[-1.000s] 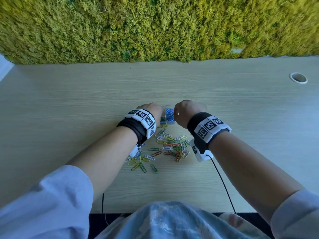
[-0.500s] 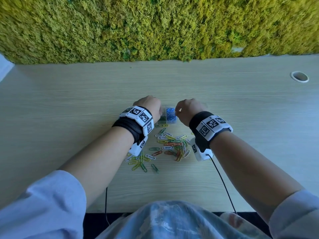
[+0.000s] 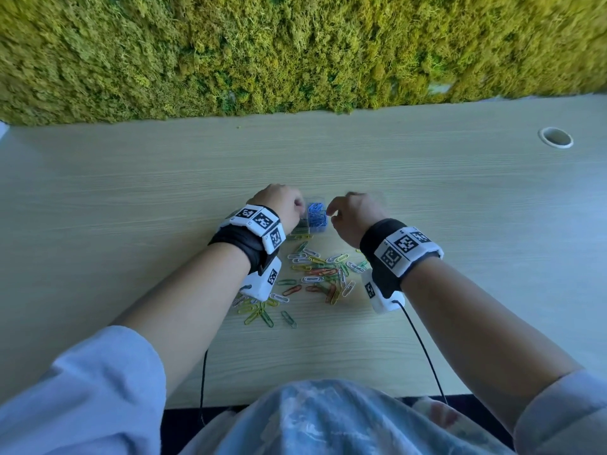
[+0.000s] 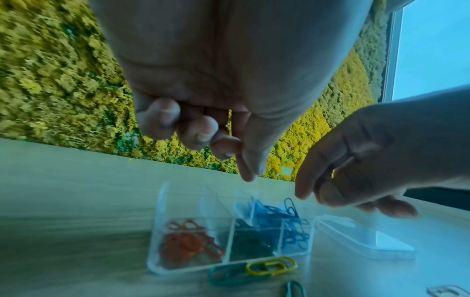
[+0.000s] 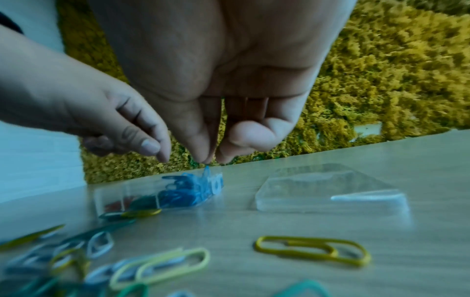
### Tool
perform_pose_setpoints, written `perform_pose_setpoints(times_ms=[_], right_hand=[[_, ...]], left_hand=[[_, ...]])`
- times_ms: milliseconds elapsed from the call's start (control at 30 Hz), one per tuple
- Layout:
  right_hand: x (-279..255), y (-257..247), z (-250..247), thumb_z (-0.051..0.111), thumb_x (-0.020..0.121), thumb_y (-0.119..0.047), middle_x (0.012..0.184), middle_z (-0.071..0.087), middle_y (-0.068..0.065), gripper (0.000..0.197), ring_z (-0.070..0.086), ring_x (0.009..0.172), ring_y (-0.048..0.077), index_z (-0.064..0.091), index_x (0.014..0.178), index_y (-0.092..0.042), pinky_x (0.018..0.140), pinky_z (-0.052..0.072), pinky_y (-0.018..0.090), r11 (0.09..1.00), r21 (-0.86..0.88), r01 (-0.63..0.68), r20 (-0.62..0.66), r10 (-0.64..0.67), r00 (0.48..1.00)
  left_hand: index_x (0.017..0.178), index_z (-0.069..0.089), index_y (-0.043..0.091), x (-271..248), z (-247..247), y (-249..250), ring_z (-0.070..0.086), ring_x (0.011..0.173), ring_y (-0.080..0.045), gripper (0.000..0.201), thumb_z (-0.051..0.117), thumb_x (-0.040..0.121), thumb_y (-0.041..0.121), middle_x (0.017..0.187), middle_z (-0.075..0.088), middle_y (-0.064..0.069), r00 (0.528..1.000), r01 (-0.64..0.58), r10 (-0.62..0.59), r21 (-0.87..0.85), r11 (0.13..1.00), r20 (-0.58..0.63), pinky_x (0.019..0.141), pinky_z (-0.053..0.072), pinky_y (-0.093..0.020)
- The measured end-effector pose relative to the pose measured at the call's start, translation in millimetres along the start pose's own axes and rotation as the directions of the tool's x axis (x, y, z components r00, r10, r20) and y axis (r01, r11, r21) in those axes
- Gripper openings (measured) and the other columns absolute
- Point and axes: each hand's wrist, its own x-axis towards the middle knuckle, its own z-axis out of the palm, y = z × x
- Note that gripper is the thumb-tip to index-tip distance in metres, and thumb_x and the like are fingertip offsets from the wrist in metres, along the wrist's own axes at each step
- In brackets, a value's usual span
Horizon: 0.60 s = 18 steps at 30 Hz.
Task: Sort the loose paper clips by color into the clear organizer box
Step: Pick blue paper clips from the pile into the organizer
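The clear organizer box [image 3: 323,229] sits on the desk between my hands. In the left wrist view its compartments hold orange clips [image 4: 188,245], green clips [image 4: 249,241] and blue clips [image 4: 279,217]. My right hand [image 5: 208,158] hovers over the blue compartment, its thumb and forefinger pinching a blue clip [image 5: 207,170] by its top. My left hand [image 4: 244,166] hangs above the box's left side with fingers curled and thumb against forefinger; nothing shows between them. Loose clips [image 3: 315,274] in several colours lie just in front of the box.
The box's clear lid [image 5: 330,191] lies flat to the right of the box. A yellow clip [image 4: 272,266] and a green one touch the box's front wall. A moss wall [image 3: 295,50] borders the desk's far edge; a cable hole [image 3: 555,137] is far right.
My left hand has lifted a little and moved away from me over the box. My right hand has stayed over the blue compartment.
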Motion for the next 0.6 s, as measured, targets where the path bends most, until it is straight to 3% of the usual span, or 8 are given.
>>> perform_pose_setpoints(times_ms=[133,233,400,600], right_hand=[[0.9,-15.2,13.8,0.045,0.089,-0.002,0.124,0.051,0.006,0.035,0.049,0.112,0.026,0.062,0.118,-0.012,0.090,0.050,0.036,0.987,-0.064,0.150,0.034,-0.148,0.988],[-1.3,-24.9,20.1,0.043,0.088,-0.001,0.121,0.053,0.007,0.031,0.044,0.113,0.026,0.062,0.111,-0.007,0.088,0.048,0.035,0.964,-0.159,0.212,0.082,-0.201,0.976],[-3.3,-30.7,18.7,0.044,0.089,-0.003,0.127,0.048,0.010,0.041,0.043,0.115,0.029,0.057,0.127,-0.013,0.090,0.048,0.039,0.960,-0.162,0.229,0.028,-0.228,0.973],[-2.0,-27.9,20.5,0.043,0.094,-0.008,0.120,0.051,0.012,0.030,0.047,0.107,0.030,0.064,0.115,-0.011,0.084,0.052,0.040,0.955,-0.183,0.232,0.041,-0.228,0.973]], left_hand=[[0.093,0.068,0.026,-15.2,-3.1,-27.8,0.060,0.081,-0.020,0.013,0.055,0.091,0.027,0.087,0.060,0.005,0.999,0.050,-0.049,-0.054,0.997,0.004,0.071,0.051,-0.029],[0.096,0.068,0.025,-30.0,-4.8,-47.3,0.060,0.081,-0.019,0.014,0.057,0.090,0.030,0.086,0.058,0.005,0.997,0.082,-0.081,-0.078,0.994,0.012,0.071,0.049,-0.027],[0.090,0.068,0.023,-50.0,-3.6,-60.0,0.054,0.071,-0.012,0.013,0.056,0.090,0.027,0.073,0.057,0.010,0.990,0.131,-0.139,-0.182,0.975,-0.037,0.065,0.038,-0.020],[0.084,0.067,0.026,-69.0,5.1,-65.8,0.056,0.070,-0.013,0.009,0.059,0.088,0.027,0.068,0.056,0.014,0.985,0.142,-0.159,-0.220,0.965,-0.061,0.066,0.044,-0.023]])
